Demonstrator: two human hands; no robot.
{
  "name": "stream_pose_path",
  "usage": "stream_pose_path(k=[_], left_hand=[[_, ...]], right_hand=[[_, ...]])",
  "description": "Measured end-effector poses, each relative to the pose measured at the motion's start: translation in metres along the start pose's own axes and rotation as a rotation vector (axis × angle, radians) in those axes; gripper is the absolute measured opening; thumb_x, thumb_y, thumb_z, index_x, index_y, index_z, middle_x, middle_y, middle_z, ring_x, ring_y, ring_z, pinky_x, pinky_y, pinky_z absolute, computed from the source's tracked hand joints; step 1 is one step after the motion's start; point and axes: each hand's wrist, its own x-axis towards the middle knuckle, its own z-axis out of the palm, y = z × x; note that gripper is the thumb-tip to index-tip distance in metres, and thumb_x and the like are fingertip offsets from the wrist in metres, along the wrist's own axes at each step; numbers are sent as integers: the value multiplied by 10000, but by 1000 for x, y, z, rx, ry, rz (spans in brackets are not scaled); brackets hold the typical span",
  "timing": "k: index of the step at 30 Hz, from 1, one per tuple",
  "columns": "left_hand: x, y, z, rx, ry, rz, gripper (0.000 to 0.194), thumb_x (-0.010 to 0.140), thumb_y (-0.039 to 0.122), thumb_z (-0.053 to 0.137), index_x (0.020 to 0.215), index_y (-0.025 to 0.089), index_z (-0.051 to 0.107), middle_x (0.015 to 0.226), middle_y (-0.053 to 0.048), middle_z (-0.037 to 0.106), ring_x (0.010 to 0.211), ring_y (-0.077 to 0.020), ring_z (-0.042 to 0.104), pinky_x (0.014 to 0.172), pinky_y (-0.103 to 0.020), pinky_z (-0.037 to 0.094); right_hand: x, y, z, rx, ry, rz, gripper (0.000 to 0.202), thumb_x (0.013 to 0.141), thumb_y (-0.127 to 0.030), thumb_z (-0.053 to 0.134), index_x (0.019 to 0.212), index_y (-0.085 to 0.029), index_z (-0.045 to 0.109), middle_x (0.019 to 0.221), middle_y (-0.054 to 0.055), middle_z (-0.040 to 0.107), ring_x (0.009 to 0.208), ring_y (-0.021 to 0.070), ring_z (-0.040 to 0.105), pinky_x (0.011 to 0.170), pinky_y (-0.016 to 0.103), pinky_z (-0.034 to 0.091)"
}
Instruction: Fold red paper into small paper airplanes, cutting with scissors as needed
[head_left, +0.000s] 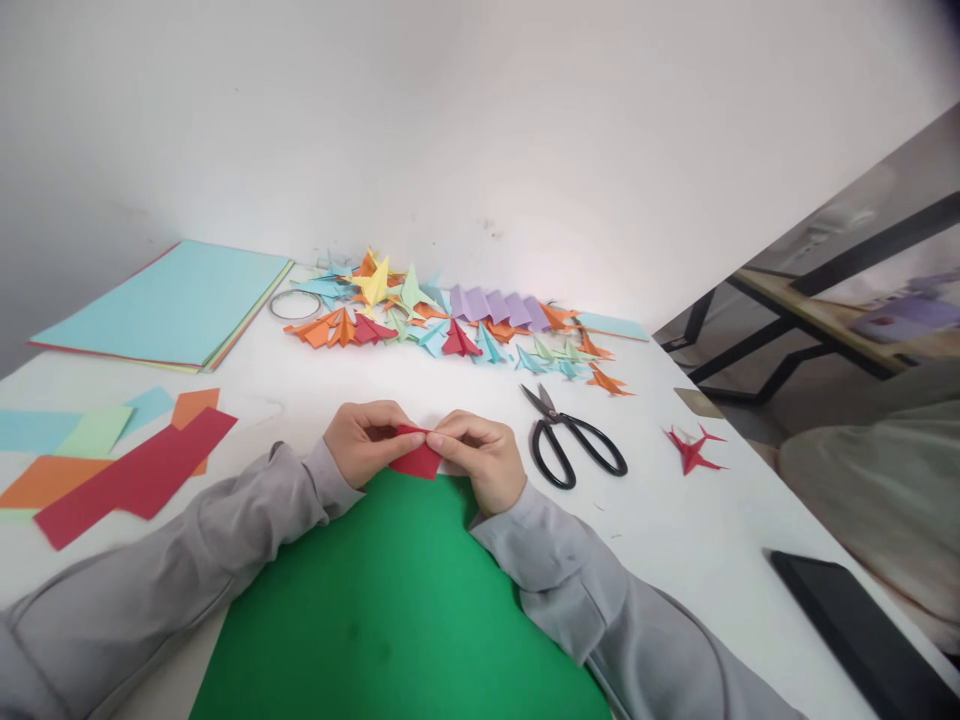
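Note:
A small red paper piece [417, 460] is pinched between both hands just above the far edge of a green sheet [405, 590]. My left hand [370, 440] holds its upper left side, thumb on top and fingers curled behind. My right hand [484, 455] grips the upper right corner, its thumb tip close to the left thumb. The lower part of the paper hangs free below the thumbs. Black-handled scissors [555, 425] lie partly open to the right of my right hand. A red folded paper figure [691, 450] rests further right.
Folded paper figures [457, 335] in several colours line the wall side. Large coloured sheets [165, 305] are stacked at the back left, beside a ring [295, 304]. Cut paper strips [135, 470] lie left. A black flat device [862, 630] sits near the right edge.

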Motion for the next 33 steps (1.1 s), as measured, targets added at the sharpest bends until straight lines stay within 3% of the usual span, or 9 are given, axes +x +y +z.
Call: stream_pose_path(k=[13, 23, 28, 33], left_hand=[[3, -1, -1, -29, 146, -86, 209, 554, 278, 742, 473, 136, 613, 484, 5, 556, 491, -88, 470, 482, -234, 372], [2, 1, 3, -126, 122, -270, 294, 580, 382, 709, 478, 143, 572, 428, 32, 504, 418, -77, 451, 411, -217, 395], [2, 3, 4, -25, -11, -194, 306, 632, 406, 650, 519, 134, 568, 453, 37, 456, 454, -71, 405, 419, -207, 345], [1, 0, 4, 115, -4, -138, 445, 694, 405, 584, 401, 159, 358, 387, 69, 257, 411, -42, 248, 394, -207, 201]], right_hand=[[2, 2, 1, 109, 52, 161, 202, 565, -297, 743, 505, -169, 598, 470, -45, 489, 429, 74, 399, 375, 202, 265], [5, 2, -1, 170, 53, 138, 185, 571, -254, 727, 473, -178, 589, 482, -44, 511, 443, 81, 427, 407, 217, 301], [3, 2, 0, 164, 63, 142, 176, 566, -261, 729, 483, -179, 598, 491, -43, 528, 427, 71, 404, 390, 209, 278], [4, 3, 1, 198, 73, 152, 154, 567, -228, 726, 484, -181, 605, 494, -50, 539, 429, 71, 419, 415, 217, 301]])
